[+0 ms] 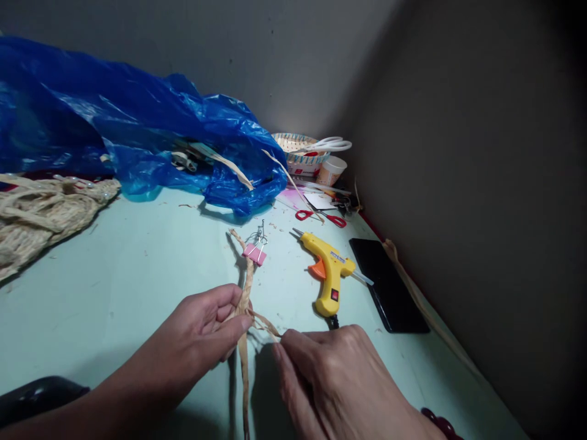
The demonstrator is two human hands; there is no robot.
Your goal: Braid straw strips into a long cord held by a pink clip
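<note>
A tan braid point(248, 282) of flat plant fibre runs toward me over the table, with a pink binder clip point(255, 253) fastened near its far end. My left hand point(206, 324) is closed around the lower part of the braid, thumb on top. To its right, my right hand point(330, 379) pinches the end of a thin fibre strand point(266, 322) that leads out of the braid. Another loose strand point(244, 379) hangs down between the hands. The right fingertips are partly hidden behind the knuckles.
A yellow glue gun point(328, 266) lies right of the braid, beside a black phone-like slab point(389, 287). Red-handled scissors point(321, 217), a paper cup point(332, 171) and a basket point(300, 145) are farther back. A blue plastic bag point(151, 122) and woven fibre piece point(50, 214) lie left.
</note>
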